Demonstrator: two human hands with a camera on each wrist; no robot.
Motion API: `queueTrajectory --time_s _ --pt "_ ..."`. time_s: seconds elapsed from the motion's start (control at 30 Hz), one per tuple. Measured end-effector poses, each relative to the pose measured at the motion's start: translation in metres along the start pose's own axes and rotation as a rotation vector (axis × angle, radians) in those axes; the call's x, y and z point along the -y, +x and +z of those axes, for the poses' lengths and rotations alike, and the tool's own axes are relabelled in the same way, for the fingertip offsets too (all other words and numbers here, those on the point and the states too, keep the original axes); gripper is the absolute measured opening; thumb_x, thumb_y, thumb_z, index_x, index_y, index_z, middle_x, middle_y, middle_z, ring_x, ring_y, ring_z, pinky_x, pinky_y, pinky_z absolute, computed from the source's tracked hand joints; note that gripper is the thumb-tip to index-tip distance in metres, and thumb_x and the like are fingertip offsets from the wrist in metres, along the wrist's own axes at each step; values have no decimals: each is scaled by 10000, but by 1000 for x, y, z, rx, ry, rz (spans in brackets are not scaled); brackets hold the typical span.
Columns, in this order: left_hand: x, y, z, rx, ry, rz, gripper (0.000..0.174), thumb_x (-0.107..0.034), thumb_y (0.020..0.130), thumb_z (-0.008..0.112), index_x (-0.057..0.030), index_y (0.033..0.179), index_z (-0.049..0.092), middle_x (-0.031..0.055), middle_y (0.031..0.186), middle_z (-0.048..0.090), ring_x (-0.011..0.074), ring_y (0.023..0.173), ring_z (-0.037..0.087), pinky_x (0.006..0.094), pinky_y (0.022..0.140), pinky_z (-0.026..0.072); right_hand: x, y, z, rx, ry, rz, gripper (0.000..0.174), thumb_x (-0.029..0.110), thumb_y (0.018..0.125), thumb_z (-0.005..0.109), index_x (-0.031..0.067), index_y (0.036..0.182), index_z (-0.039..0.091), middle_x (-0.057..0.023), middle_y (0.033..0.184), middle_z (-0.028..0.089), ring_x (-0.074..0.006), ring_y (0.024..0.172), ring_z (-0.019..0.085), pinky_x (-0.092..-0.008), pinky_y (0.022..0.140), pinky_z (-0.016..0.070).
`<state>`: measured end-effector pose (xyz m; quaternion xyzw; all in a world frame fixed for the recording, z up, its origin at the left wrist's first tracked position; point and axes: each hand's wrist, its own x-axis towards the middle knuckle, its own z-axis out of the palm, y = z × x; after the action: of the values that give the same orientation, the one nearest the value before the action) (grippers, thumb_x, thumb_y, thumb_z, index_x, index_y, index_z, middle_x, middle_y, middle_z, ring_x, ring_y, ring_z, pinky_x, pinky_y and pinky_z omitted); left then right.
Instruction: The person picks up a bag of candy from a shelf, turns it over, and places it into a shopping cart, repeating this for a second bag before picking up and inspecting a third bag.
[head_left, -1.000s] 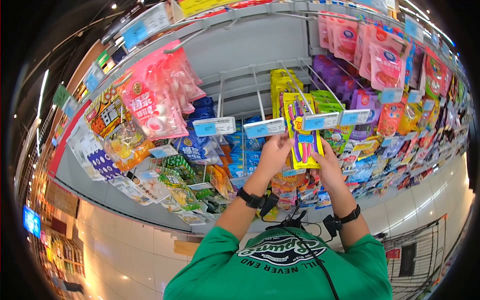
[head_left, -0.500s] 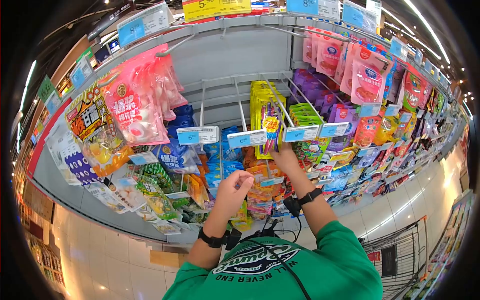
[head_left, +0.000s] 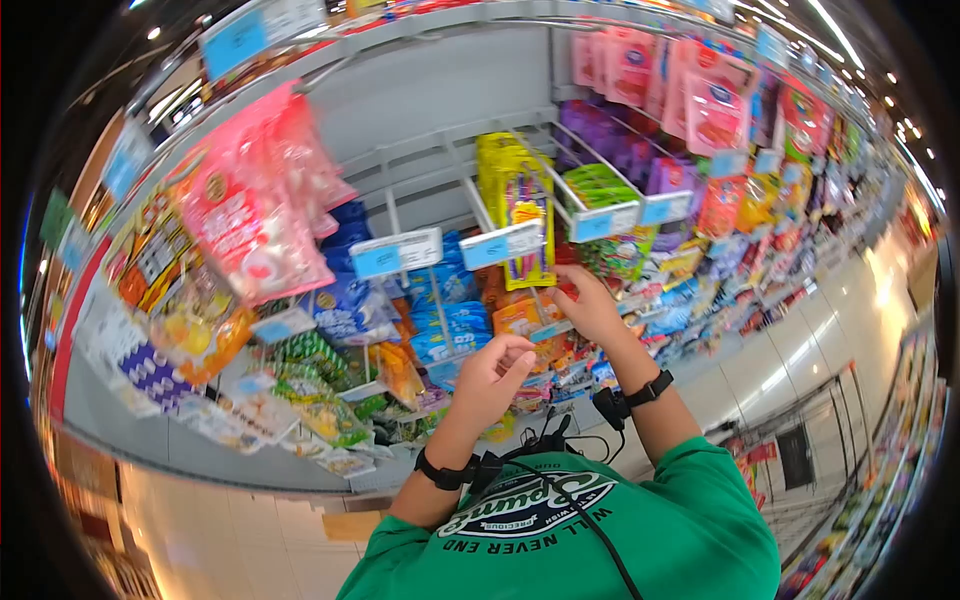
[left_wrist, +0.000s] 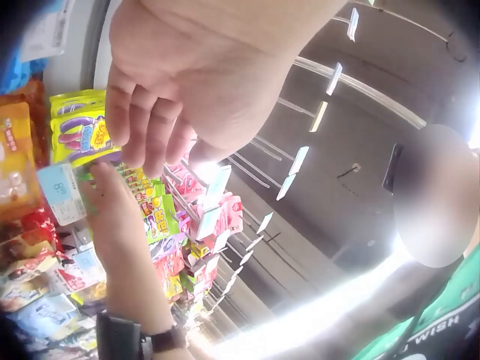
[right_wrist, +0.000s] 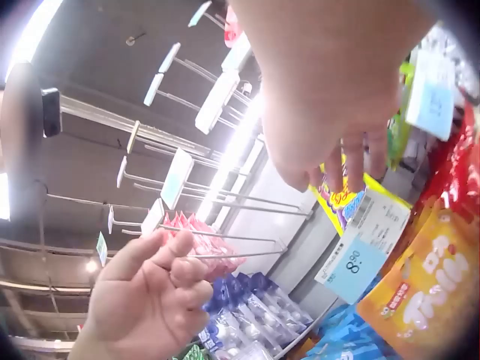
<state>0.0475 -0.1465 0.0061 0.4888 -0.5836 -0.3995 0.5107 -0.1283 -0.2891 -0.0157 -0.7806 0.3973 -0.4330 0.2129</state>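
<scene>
Yellow candy packets (head_left: 528, 220) with purple and pink stick pictures hang in a row on a rack hook. Just below and right of their lower edge is the right hand (head_left: 592, 308), its fingers relaxed with no packet in them; whether a fingertip touches the front packet cannot be told. Lower and to the left, the left hand (head_left: 490, 380) hangs in the air with loosely bent fingers, empty. The left wrist view shows the left palm (left_wrist: 199, 71) near the yellow packets (left_wrist: 81, 133). Seen from the right wrist, the right hand (right_wrist: 330, 105) partly covers a yellow packet (right_wrist: 341, 196).
Pink marshmallow bags (head_left: 255, 200) hang at the left, blue packets (head_left: 445, 310) below the hooks, and purple and pink bags (head_left: 715, 100) at the right. Price tags (head_left: 500, 244) project on hook ends. A wire cart (head_left: 800, 460) stands at lower right.
The yellow packet held in both hands a second ago now hangs with the others. The left hand let go and moved down and left; the right hand has released it and drawn slightly away.
</scene>
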Motion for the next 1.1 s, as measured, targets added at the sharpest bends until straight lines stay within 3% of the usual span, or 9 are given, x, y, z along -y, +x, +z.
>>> queueTrajectory --time_s 0.13,0.63,0.73,0.83,0.9,0.93,1.0,1.03,1.1 --pt "19 0 6 147 -152 -59 219 -165 901 591 -11 1056 573 31 826 622 98 749 586 228 665 461 15 -65 -49 -90 202 131 144 100 861 623 22 979 647 -59 824 644 -114 733 593 -263 670 475" --pt "131 -58 49 446 18 -360 230 -152 916 561 -18 1102 534 43 850 619 87 729 553 215 631 425 -127 -576 -206 -1335 -56 1451 261 229 822 609 31 993 608 -69 828 647 -141 589 577 -274 469 435" --pt "184 -89 50 409 264 -424 257 -201 916 568 -14 1091 545 51 806 617 104 708 563 237 603 435 -205 -720 -171 -1140 -4 1730 322 250 826 598 34 1065 599 -88 784 645 -203 645 622 -353 537 482" --pt "232 -134 47 289 384 -596 237 -235 914 551 -25 1025 540 49 773 612 112 630 560 251 537 434 -226 -768 -144 -426 -335 1852 362 268 794 574 3 1036 618 -218 962 648 -323 906 640 -415 808 488" --pt "269 -178 23 242 465 -721 200 -257 902 528 -58 891 542 50 747 600 124 545 546 259 464 413 -272 -813 -118 -542 -364 1594 358 288 769 601 11 990 651 -217 958 657 -334 940 631 -414 843 480" --pt "302 -218 -1 368 867 -312 197 -253 879 513 -84 778 525 53 719 579 127 487 523 261 418 398 -270 -788 -137 -553 -352 1710 378 300 749 625 10 991 654 -221 954 659 -342 947 629 -416 846 481" --pt "310 -287 -43 978 1342 -86 164 -251 756 580 -89 770 596 121 792 632 235 685 615 395 603 501 -273 -774 -156 -493 -286 1824 446 313 703 684 13 1031 647 -222 963 664 -361 954 630 -422 835 490" --pt "368 -343 -88 1163 1439 -319 256 -271 730 581 -85 893 647 131 846 646 302 830 622 431 735 496 -278 -771 -164 -594 -248 1798 448 317 697 699 6 1017 653 -219 961 667 -354 954 635 -421 828 496" --pt "324 -350 -110 1282 1449 -281 276 -271 750 573 -82 941 637 127 886 644 305 834 620 428 745 494 -290 -768 -183 -599 -321 1885 506 333 697 712 -40 1026 619 -218 969 666 -369 949 631 -416 828 495"
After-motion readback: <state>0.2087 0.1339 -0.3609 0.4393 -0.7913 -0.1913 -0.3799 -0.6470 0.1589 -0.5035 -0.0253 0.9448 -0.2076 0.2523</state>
